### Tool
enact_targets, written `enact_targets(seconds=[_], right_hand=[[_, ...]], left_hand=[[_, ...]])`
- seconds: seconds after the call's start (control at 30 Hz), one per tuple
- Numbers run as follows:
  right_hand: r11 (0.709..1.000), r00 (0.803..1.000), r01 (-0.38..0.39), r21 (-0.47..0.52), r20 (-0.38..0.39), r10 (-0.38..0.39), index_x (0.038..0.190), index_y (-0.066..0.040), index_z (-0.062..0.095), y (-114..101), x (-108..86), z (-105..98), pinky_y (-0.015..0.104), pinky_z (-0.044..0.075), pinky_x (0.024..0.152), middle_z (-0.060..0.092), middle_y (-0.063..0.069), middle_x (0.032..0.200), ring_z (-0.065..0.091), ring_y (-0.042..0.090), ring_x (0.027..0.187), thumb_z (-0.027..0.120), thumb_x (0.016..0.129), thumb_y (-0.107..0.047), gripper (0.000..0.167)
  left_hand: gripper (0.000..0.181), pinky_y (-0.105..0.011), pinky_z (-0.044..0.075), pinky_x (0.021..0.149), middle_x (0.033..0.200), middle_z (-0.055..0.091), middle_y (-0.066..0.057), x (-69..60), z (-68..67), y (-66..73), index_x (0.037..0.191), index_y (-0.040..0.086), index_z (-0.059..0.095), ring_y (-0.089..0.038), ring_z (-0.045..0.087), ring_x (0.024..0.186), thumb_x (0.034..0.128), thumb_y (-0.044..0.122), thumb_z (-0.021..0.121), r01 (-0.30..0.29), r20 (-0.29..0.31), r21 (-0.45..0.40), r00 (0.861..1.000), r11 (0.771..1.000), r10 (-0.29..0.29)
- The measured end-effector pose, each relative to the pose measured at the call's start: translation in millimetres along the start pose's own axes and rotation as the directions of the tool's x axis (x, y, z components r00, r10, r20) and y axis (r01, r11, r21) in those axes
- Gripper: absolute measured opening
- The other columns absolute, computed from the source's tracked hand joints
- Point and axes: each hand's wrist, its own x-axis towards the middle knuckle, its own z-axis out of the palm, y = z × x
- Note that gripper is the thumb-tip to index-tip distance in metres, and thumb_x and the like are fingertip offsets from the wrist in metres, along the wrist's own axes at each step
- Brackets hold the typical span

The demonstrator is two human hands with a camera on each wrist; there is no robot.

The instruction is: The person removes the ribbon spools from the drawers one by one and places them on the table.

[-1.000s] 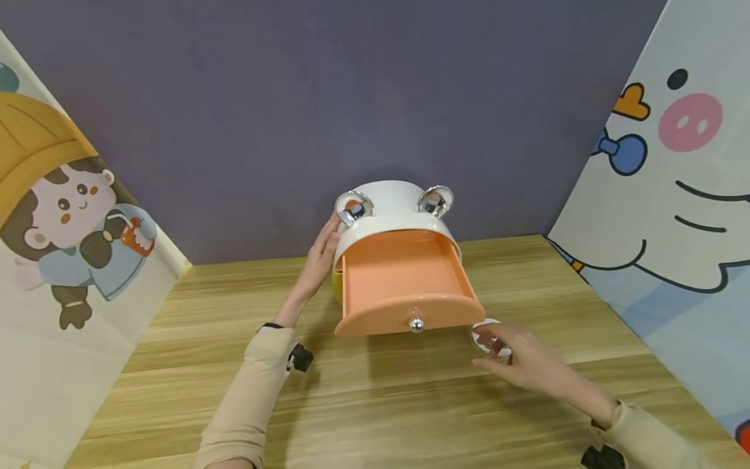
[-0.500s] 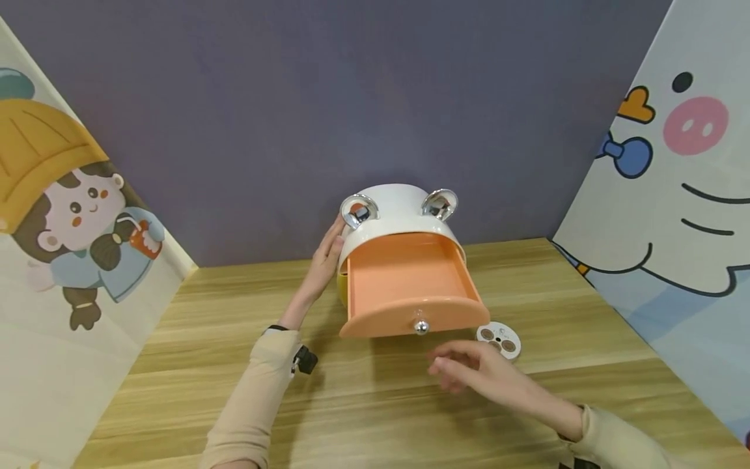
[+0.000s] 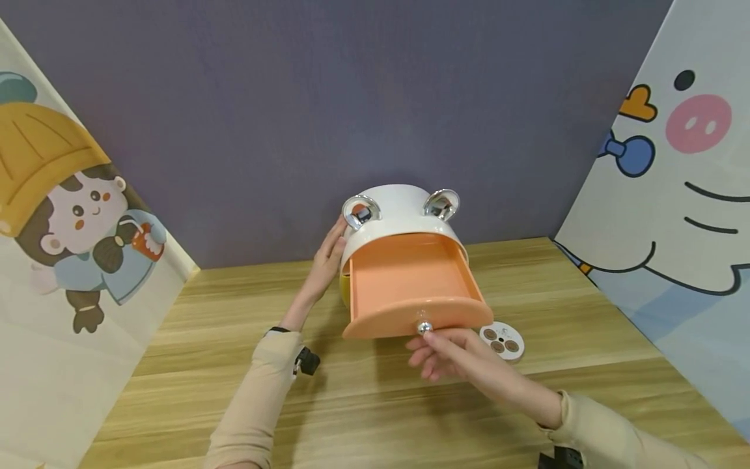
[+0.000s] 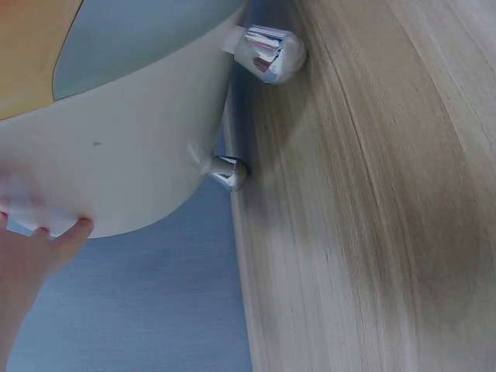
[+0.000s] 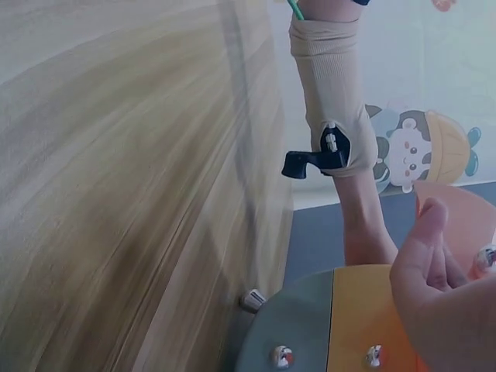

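Observation:
A small frog-like drawer cabinet (image 3: 397, 205), white on top with two shiny round eyes, stands at the back of the table. Its orange top drawer (image 3: 410, 267) is pulled out, and the inside looks bare. My left hand (image 3: 323, 264) rests flat along the cabinet's left side; in the left wrist view its fingertips touch the white shell (image 4: 116, 170). My right hand (image 3: 459, 358) is at the drawer's round silver knob (image 3: 424, 327), thumb tip against or just under it, other fingers loosely bent below. The right wrist view shows the knob (image 5: 487, 260) uncovered beside the fingers.
A white disc with brown circles (image 3: 502, 341) lies on the wooden table (image 3: 351, 417), right of the drawer. Lower yellow (image 5: 360, 318) and grey (image 5: 287, 325) drawer fronts also carry knobs. A grey wall (image 3: 281, 130) rises close behind the cabinet; cartoon-printed panels flank both sides.
My right hand has moved left from over the white disc to the drawer knob, leaving the disc on the table in plain sight. My left hand stays against the cabinet.

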Motion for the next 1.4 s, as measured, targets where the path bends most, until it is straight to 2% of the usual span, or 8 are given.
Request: enact_targets(seconds=[0.17, 0.4, 0.53, 0.87, 1.07, 1.2, 1.27, 1.4], right_hand=[[1.0, 0.999, 0.012, -0.008, -0.04, -0.012, 0.12, 0.015, 0.059, -2.5, 2.3, 3.6, 0.028, 0.061, 0.078, 0.075, -0.002, 0.097, 0.068, 0.006, 0.079, 0.041, 0.107, -0.026, 0.046], [1.0, 0.999, 0.011, 0.007, -0.048, -0.011, 0.118, 0.012, 0.061, -4.1, 3.6, 4.4, 0.024, 0.06, 0.076, 0.075, -0.002, 0.096, 0.068, 0.006, 0.08, 0.043, 0.107, -0.026, 0.044], [1.0, 0.998, 0.008, 0.012, -0.055, -0.007, 0.117, 0.006, 0.065, -4.0, 3.6, 2.7, 0.023, 0.06, 0.075, 0.075, -0.003, 0.096, 0.068, 0.005, 0.079, 0.044, 0.107, -0.027, 0.04], [1.0, 0.998, -0.005, 0.017, -0.057, 0.006, 0.117, 0.004, 0.066, -5.7, 6.6, 0.2, 0.024, 0.06, 0.075, 0.075, -0.003, 0.095, 0.067, 0.004, 0.078, 0.045, 0.107, -0.028, 0.04], [1.0, 0.997, -0.015, -0.001, -0.075, 0.015, 0.115, 0.004, 0.067, -7.9, 11.7, 0.1, 0.024, 0.06, 0.074, 0.076, -0.004, 0.094, 0.067, 0.005, 0.077, 0.047, 0.106, -0.029, 0.041], [1.0, 0.997, -0.013, -0.02, -0.076, 0.012, 0.117, 0.01, 0.064, -9.5, 16.2, -0.2, 0.024, 0.06, 0.074, 0.075, -0.004, 0.093, 0.067, 0.005, 0.077, 0.046, 0.106, -0.03, 0.045], [1.0, 0.997, -0.019, -0.02, -0.078, 0.018, 0.118, 0.011, 0.063, -10.2, 18.4, -0.8, 0.023, 0.06, 0.074, 0.075, -0.004, 0.093, 0.067, 0.005, 0.076, 0.046, 0.106, -0.03, 0.046], [1.0, 0.996, -0.029, 0.004, -0.082, 0.03, 0.119, 0.008, 0.064, -10.8, 22.3, -4.5, 0.022, 0.059, 0.074, 0.075, -0.004, 0.093, 0.067, 0.004, 0.076, 0.048, 0.105, -0.032, 0.045]], left_hand=[[0.05, -0.051, 0.011, 0.127, 0.168, 0.014, -0.011, -7.8, -1.7, 29.5, 0.157, 0.007, 0.027, -0.03, 0.01, 0.156, 0.1081, 0.014, 0.032, 0.025, 0.02, 0.006, 0.999, 1.0, -0.025], [0.049, -0.05, 0.01, 0.127, 0.169, 0.013, 0.0, 1.2, 0.7, -6.5, 0.158, 0.018, 0.028, -0.024, 0.009, 0.157, 0.1087, 0.017, 0.031, 0.024, -0.005, -0.003, 1.0, 1.0, -0.024], [0.048, -0.049, 0.011, 0.127, 0.168, 0.016, 0.005, 1.6, 1.8, -12.4, 0.157, 0.023, 0.029, -0.02, 0.011, 0.157, 0.1092, 0.026, 0.033, 0.007, -0.013, -0.002, 1.0, 1.0, -0.007], [0.049, -0.05, 0.012, 0.127, 0.168, 0.016, 0.008, 0.4, 1.5, -12.7, 0.157, 0.027, 0.03, -0.018, 0.011, 0.157, 0.1089, 0.033, 0.033, 0.003, -0.021, -0.004, 1.0, 1.0, -0.003], [0.048, -0.05, 0.011, 0.127, 0.168, 0.016, 0.005, 0.2, 1.0, -13.2, 0.157, 0.024, 0.029, -0.02, 0.01, 0.157, 0.1091, 0.025, 0.032, 0.009, -0.02, -0.01, 1.0, 1.0, -0.009], [0.049, -0.05, 0.01, 0.128, 0.168, 0.014, 0.002, 0.8, 1.1, -12.1, 0.158, 0.02, 0.028, -0.022, 0.009, 0.157, 0.1088, 0.018, 0.031, 0.018, -0.014, -0.016, 1.0, 1.0, -0.019], [0.05, -0.051, 0.008, 0.127, 0.169, 0.012, 0.0, 0.7, 0.9, -9.6, 0.158, 0.018, 0.026, -0.024, 0.007, 0.157, 0.1085, 0.016, 0.03, 0.025, -0.006, -0.025, 1.0, 0.999, -0.026], [0.05, -0.052, 0.009, 0.127, 0.169, 0.012, -0.007, -3.7, 0.3, 8.4, 0.158, 0.011, 0.025, -0.028, 0.007, 0.157, 0.108, 0.014, 0.03, 0.036, 0.009, -0.035, 0.999, 0.999, -0.036]])
